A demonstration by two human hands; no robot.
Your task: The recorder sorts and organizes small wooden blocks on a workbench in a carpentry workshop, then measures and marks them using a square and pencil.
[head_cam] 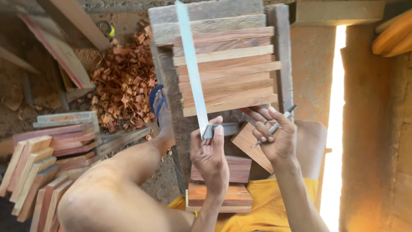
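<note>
In the lower middle of the frame the left hand (209,155) is clenched around the stock of a metal try square (194,73), thumb and fingers grasping the short dark handle, while the long pale steel blade runs up and slightly left across a row of reddish wooden slats (234,77) laid side by side in the upper centre. The slats rest on a rough grey plank surface (280,51), and the blade lies over their left ends. Just to the right, the right hand (274,135) has its grip closed on a thin pencil (278,124), held between the fingers with its tip pointing down-left towards the near edge of the slats; the two hands are close together but not touching. Below the hands, a few short reddish wood blocks (219,195) are stacked against yellow shorts (266,206). A bare knee (107,193) fills the lower left, and a foot in a blue sandal (158,103) sits left of the surface. Further left lie a heap of red wood chips (122,81) and, at the lower left, a stack of cut boards (43,163).
</note>
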